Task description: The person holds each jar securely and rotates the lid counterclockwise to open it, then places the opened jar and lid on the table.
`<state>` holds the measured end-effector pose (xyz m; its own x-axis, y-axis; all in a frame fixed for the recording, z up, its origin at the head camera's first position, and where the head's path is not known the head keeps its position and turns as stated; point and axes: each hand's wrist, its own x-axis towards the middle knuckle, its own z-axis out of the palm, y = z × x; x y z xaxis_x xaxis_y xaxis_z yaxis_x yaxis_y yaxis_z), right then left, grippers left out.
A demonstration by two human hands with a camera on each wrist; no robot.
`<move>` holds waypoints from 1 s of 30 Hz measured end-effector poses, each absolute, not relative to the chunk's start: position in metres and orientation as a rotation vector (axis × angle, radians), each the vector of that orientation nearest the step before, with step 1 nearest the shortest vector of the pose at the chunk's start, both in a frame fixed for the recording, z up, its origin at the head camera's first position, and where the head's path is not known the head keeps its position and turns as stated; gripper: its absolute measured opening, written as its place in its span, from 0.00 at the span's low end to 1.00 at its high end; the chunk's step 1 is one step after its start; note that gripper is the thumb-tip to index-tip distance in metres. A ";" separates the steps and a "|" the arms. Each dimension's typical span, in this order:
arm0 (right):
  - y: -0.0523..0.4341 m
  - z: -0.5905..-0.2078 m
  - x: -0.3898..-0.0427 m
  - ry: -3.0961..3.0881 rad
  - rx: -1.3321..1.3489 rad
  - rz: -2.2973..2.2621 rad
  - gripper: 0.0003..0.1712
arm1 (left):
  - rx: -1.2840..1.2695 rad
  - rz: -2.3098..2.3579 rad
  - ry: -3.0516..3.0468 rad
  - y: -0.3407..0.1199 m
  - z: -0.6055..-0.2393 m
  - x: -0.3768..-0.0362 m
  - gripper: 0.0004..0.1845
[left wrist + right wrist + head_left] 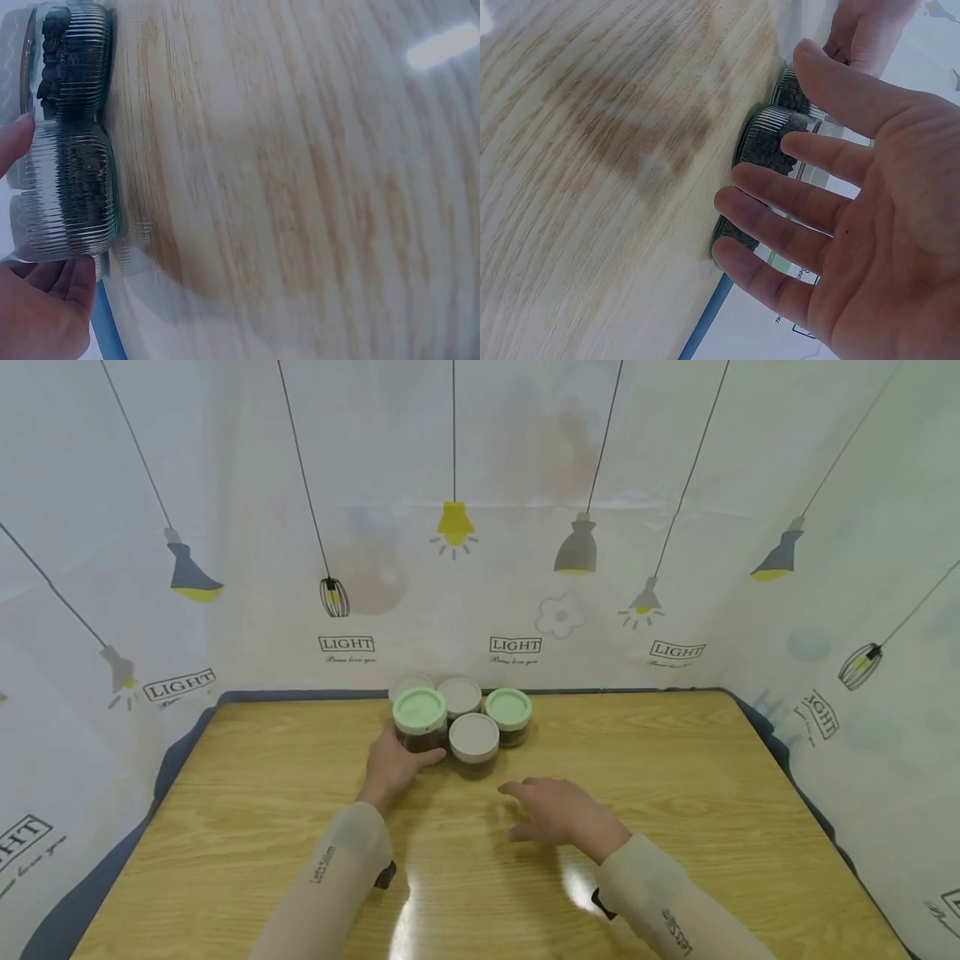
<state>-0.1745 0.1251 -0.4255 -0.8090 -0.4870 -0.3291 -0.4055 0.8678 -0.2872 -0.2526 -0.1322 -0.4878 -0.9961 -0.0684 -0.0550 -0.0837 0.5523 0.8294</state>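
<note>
My left hand has its grip curled round the green-lidded jar, front-left of the cluster at the far middle of the surface. Ribbed clear wall, dark beans inside: probably stiff, light-ish, ribs help friction; take it by the sides under the lid. Grey-lidded jar touches it and crowds the lift. Right hand hovers, fingers spread, empty.

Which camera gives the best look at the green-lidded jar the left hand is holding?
The head view: the green-lidded jar shows whole, lid and all, with the left hand gripping it. The left wrist view shows only its ribbed side and dark contents, no lid. In the right wrist view the open right hand mostly blocks it.
</note>
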 end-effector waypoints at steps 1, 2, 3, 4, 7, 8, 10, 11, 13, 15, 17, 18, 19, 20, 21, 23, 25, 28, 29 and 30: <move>0.125 -0.426 -0.174 2.645 -0.660 -0.286 0.37 | -0.138 1.471 2.757 -0.132 -0.488 -0.252 0.52; 0.126 -0.426 -0.174 2.646 -0.661 -0.287 0.37 | -0.136 1.467 2.763 -0.132 -0.487 -0.252 0.52; 0.126 -0.427 -0.175 2.647 -0.662 -0.289 0.37 | -0.134 1.465 2.768 -0.133 -0.487 -0.252 0.52; 0.126 -0.427 -0.175 2.650 -0.666 -0.286 0.37 | -0.132 1.461 2.774 -0.133 -0.487 -0.252 0.52; 0.128 -0.428 -0.175 2.665 -0.676 -0.285 0.37 | -0.133 1.455 2.790 -0.134 -0.486 -0.251 0.51; 0.128 -0.429 -0.175 2.670 -0.677 -0.285 0.37 | -0.130 1.450 2.796 -0.135 -0.486 -0.251 0.51; 0.129 -0.430 -0.175 2.679 -0.672 -0.287 0.37 | -0.132 1.436 2.804 -0.136 -0.486 -0.250 0.52; 0.130 -0.430 -0.175 2.681 -0.667 -0.292 0.37 | -0.135 1.429 2.807 -0.136 -0.486 -0.250 0.52; 0.131 -0.431 -0.174 2.682 -0.655 -0.298 0.38 | -0.135 1.419 2.805 -0.137 -0.486 -0.249 0.52; 0.132 -0.431 -0.173 2.678 -0.645 -0.301 0.38 | -0.130 1.424 2.799 -0.138 -0.485 -0.248 0.53; 0.133 -0.432 -0.173 2.672 -0.642 -0.305 0.38 | -0.125 1.442 2.791 -0.139 -0.483 -0.247 0.53; 0.133 -0.432 -0.172 2.668 -0.640 -0.309 0.38 | -0.121 1.445 2.790 -0.140 -0.482 -0.245 0.53; 0.134 -0.432 -0.172 2.666 -0.642 -0.311 0.38 | -0.116 1.448 2.790 -0.141 -0.481 -0.244 0.52; 0.134 -0.432 -0.172 2.664 -0.643 -0.313 0.38 | -0.110 1.451 2.791 -0.143 -0.480 -0.243 0.52; 0.134 -0.431 -0.172 2.665 -0.645 -0.315 0.38 | -0.105 1.450 2.792 -0.144 -0.479 -0.242 0.52; 0.135 -0.430 -0.171 2.667 -0.648 -0.316 0.37 | -0.097 1.445 2.794 -0.146 -0.478 -0.239 0.52; 0.136 -0.429 -0.169 2.670 -0.653 -0.317 0.37 | -0.079 1.424 2.805 -0.150 -0.478 -0.236 0.52; 0.138 -0.426 -0.166 2.677 -0.656 -0.326 0.36 | -0.043 1.410 2.812 -0.154 -0.478 -0.229 0.53; 0.138 -0.426 -0.165 2.679 -0.659 -0.333 0.36 | -0.034 1.400 2.815 -0.155 -0.477 -0.226 0.53; 0.139 -0.425 -0.164 2.683 -0.660 -0.338 0.36 | -0.022 1.398 2.815 -0.156 -0.477 -0.223 0.53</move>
